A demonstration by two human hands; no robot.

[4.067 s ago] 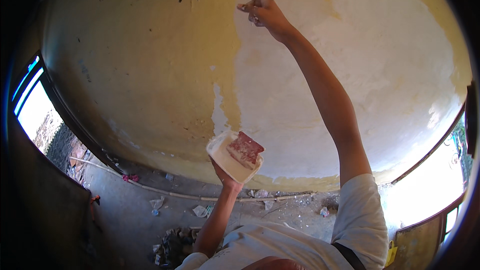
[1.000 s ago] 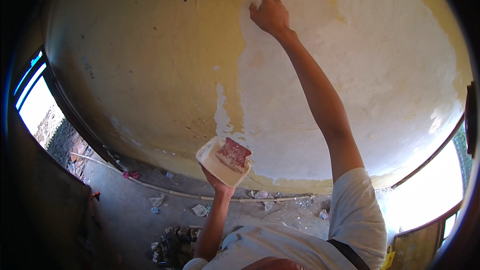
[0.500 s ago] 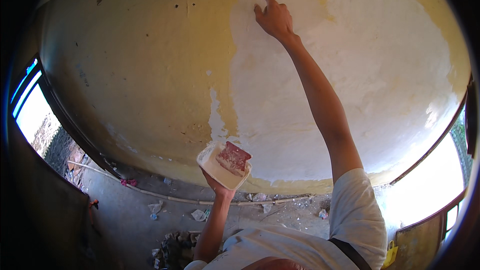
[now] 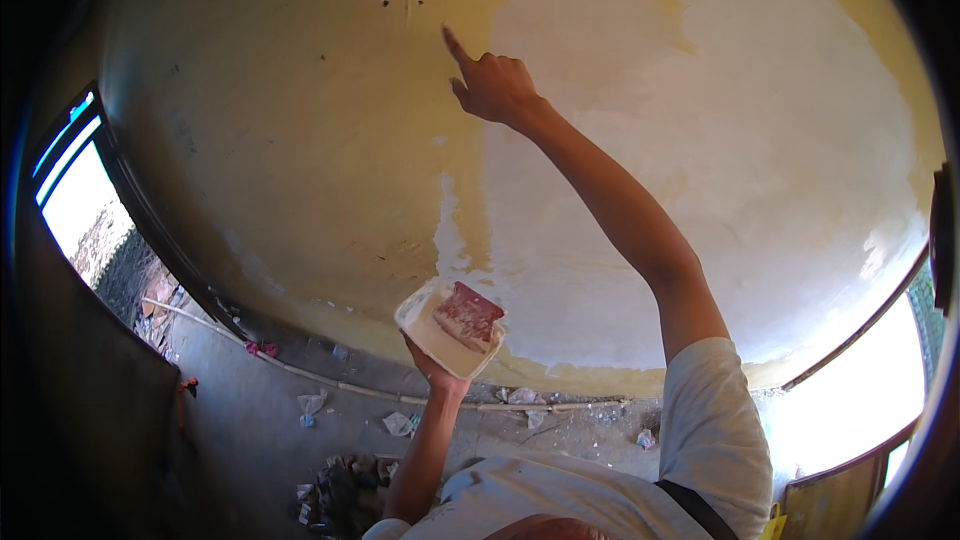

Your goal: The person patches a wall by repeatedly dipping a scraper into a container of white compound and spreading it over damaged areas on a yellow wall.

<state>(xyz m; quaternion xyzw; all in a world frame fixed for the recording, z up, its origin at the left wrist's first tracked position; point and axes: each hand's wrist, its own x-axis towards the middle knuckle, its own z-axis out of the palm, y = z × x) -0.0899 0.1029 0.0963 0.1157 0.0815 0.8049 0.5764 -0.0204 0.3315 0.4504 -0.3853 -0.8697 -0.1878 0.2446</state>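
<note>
My left hand [image 4: 430, 365] grips a white plastic tub [image 4: 420, 330] holding pale creamy filler and a dark red, filler-smeared flat scraper [image 4: 467, 308]. My right hand [image 4: 495, 85] is raised at the wall [image 4: 300, 160], where yellow paint meets a whitish patch, with the index finger stretched out, thumb apart and other fingers bent, holding nothing. Its fingertip is at the yellow part, just below two small dark holes [image 4: 403, 3]; whether it touches is unclear. Bare whitish streaks run down the yellow paint above the tub.
A long pale pole [image 4: 380, 393] lies along the wall's foot among plastic scraps [image 4: 396, 425]. A dark heap [image 4: 345, 490] sits at the lower edge. Bright openings with dark frames stand left [image 4: 110, 230] and right [image 4: 870, 370]. A red-tipped tool [image 4: 188, 390] is at the lower left.
My right hand has moved left and down from the whitish patch onto the yellow paint near the holes. My left hand with the tub is little changed since a second ago.
</note>
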